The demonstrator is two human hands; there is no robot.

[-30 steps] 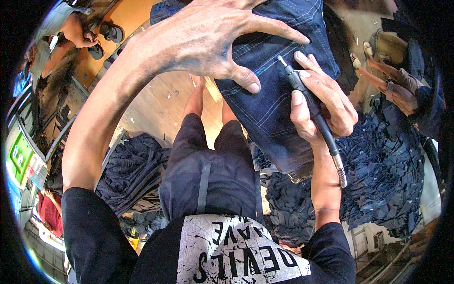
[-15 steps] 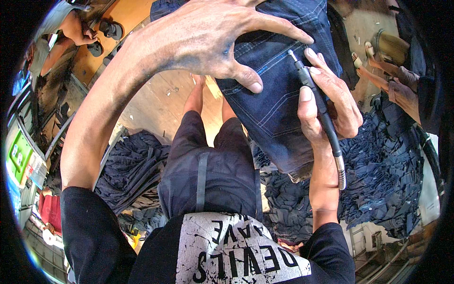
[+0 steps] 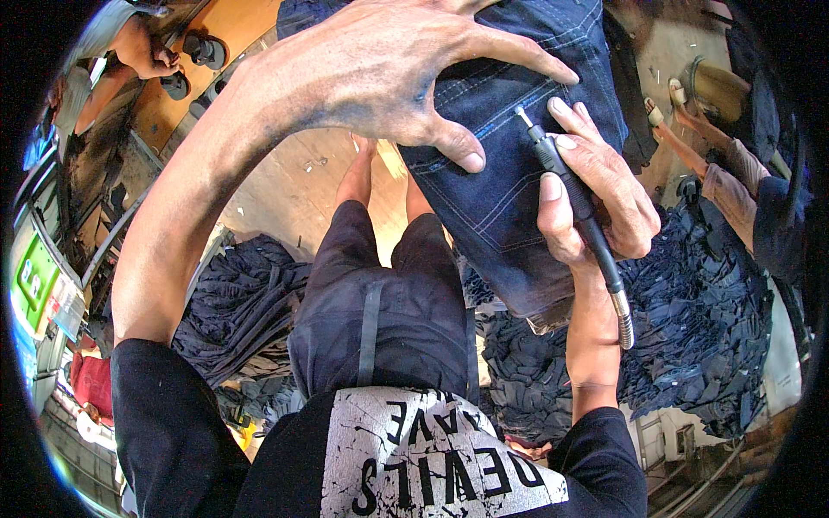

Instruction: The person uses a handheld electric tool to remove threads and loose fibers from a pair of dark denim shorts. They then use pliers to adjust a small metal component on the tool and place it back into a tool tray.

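Dark blue jeans [image 3: 492, 203] with pale stitching lie spread at the top centre, a back pocket facing up. My left hand [image 3: 401, 73] rests on them, its thumb and forefinger stretched wide apart across the denim; the other fingers run out of the picture. In my right hand [image 3: 609, 186] is a slim black rotary grinder handpiece [image 3: 587, 216], gripped like a pen. Its small pale tip meets or hovers just over the pocket's top edge, between my two hands; actual contact is hard to make out. A ribbed metal cable sleeve trails from its lower end past my right wrist.
Heaps of dark garments lie to the right [image 3: 691, 319] and left [image 3: 246, 298] of my legs. Another person's legs [image 3: 725, 173] show at the right, and a person's hand [image 3: 160, 62] at the upper left beside black sandals [image 3: 205, 52]. A green tray [image 3: 36, 276] stands far left.
The handpiece tip has shifted slightly left and toward me along the pocket's top edge, my right hand with it. My left hand has slid a little right and stays spread.
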